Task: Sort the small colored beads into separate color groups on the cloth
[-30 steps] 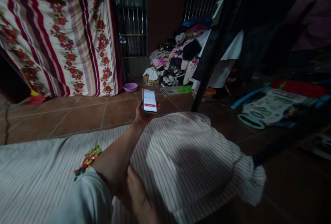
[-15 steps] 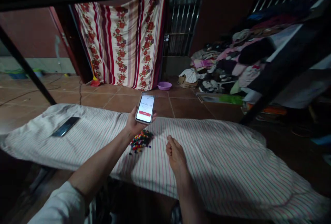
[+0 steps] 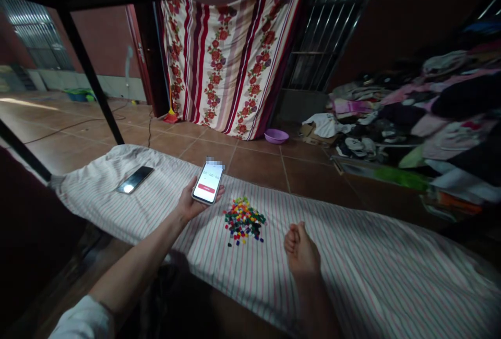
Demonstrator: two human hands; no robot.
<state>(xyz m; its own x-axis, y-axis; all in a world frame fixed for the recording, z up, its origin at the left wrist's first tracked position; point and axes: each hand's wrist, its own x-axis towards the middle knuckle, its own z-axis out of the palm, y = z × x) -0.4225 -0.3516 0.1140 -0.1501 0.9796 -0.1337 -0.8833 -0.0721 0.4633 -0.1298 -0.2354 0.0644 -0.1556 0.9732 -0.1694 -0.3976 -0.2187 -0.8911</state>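
My left hand (image 3: 190, 201) grips a smartphone (image 3: 209, 182) from below and the side, its lit screen facing me with timer digits and a red button. To the right of the phone, a pile of small multicoloured pieces (image 3: 243, 220) lies on the striped cloth (image 3: 250, 276), a few scattered along its near edge. Beyond the pile, my right hand (image 3: 302, 250) hovers over the cloth, apart from the pieces. Its fingers are curled in and the thumb points up, with nothing visible in them.
A second phone (image 3: 135, 180), screen dark with a bright reflection, lies at the left on the cloth. Dark frame posts (image 3: 92, 75) rise on the left. Past the cloth are a tiled floor, a purple basin (image 3: 276, 136), a floral curtain (image 3: 223, 62) and heaped clothes (image 3: 391, 104).
The view has swung right and down. My left hand with the phone no longer overhangs the pile, which now shows fully. My right hand remains curled to the right of it.
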